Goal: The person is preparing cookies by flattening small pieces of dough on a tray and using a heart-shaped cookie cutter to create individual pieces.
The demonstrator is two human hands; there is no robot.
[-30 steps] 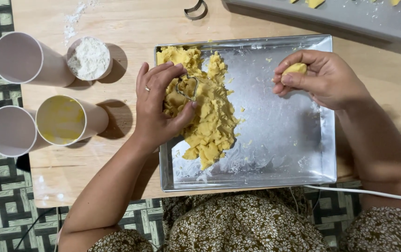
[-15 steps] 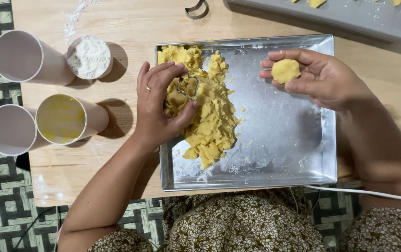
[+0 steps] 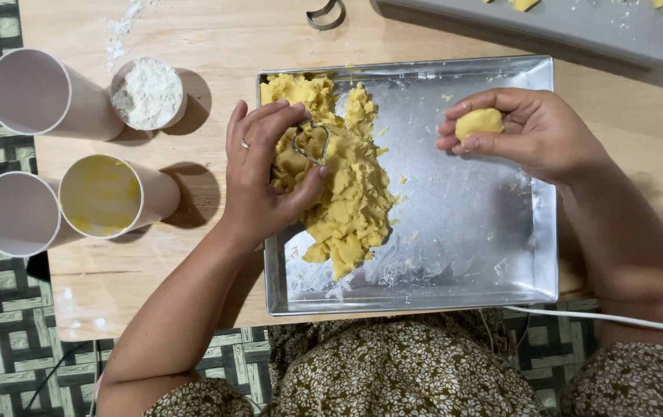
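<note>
Pale wooden table [image 3: 216, 38] under me holds a shiny square metal tray [image 3: 470, 262], so the crumbly yellow dough pile [image 3: 347, 193] stays in one place. My left hand [image 3: 258, 177] curls around a small heart-shaped metal cutter [image 3: 310, 141] and keeps it on the dough, while my right hand [image 3: 532, 131] pinches a little yellow dough ball [image 3: 479, 122] above the tray's bare part, so crumbs fall inside

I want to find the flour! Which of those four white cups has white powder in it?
The small white cup nearest the metal tray, at the top. It is filled with white powder; one tall cup has yellow smears, the other two look empty.
</note>
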